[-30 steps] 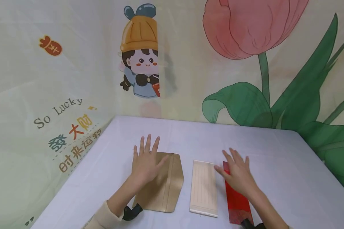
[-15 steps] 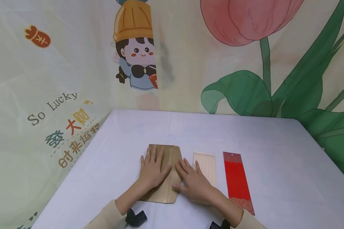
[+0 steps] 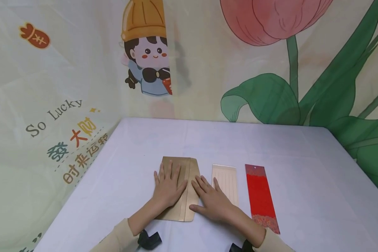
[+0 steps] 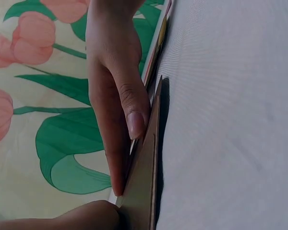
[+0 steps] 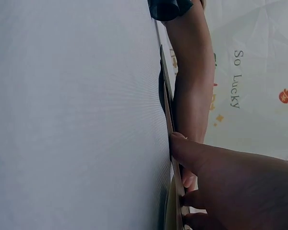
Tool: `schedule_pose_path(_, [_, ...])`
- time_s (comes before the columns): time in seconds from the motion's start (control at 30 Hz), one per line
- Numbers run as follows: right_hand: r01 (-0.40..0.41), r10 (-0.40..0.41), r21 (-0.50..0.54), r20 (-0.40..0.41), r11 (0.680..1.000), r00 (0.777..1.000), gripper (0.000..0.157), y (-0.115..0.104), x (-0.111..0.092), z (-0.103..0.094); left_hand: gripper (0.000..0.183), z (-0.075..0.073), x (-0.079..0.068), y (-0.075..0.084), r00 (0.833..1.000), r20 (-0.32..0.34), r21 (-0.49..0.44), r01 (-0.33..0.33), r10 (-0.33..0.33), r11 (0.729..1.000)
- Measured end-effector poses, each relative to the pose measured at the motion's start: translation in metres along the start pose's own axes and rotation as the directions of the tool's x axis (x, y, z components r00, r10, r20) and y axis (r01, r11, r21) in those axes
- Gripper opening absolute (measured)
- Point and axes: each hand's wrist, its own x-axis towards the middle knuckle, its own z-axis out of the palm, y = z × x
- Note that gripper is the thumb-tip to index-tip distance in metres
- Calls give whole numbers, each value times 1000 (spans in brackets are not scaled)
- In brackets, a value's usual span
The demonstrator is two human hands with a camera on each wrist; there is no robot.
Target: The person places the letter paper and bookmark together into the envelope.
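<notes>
A brown kraft paper envelope point(image 3: 186, 210) with a seam down its length lies flat on the table. My left hand point(image 3: 167, 187) rests on it with spread fingers; the left wrist view shows that thumb point(image 4: 136, 122) against its surface. At the envelope's right edge are the fingertips of my right hand point(image 3: 215, 201), whose thumb touches the edge in the right wrist view. Under or behind that hand, a pale beige lined paper piece point(image 3: 225, 178) is partly hidden. Further right lies a red paper strip or envelope point(image 3: 260, 192) with patterned ends and a small hole at the top.
A white cloth covers the table point(image 3: 302, 168). Black wrist mounts point(image 3: 150, 240) hang below the sleeves. Behind the table's far edge stands a printed backdrop point(image 3: 201, 70) with a tulip, a cartoon figure and lettering.
Both hands were raised and apart a second ago. My left hand has come down onto the envelope, and my right has moved left from above the red piece to the envelope's edge.
</notes>
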Motion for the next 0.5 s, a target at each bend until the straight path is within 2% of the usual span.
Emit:
schedule_pose_path(0.3, [6, -6, 11, -6, 1000, 1000, 77, -1, 1, -2, 65, -3, 0, 0, 1000, -4, 3, 1, -1, 1000])
schedule_pose_path(0.4, [-2, 2, 21, -8, 1000, 1000, 77, -1, 1, -2, 64, -3, 1, 1, 999, -30, -35, 13, -14, 999])
schedule_pose_path(0.5, [-34, 41, 91, -76, 995, 996, 71, -1, 3, -6, 64, -2, 1, 0, 998, -57, -103, 29, -35, 994])
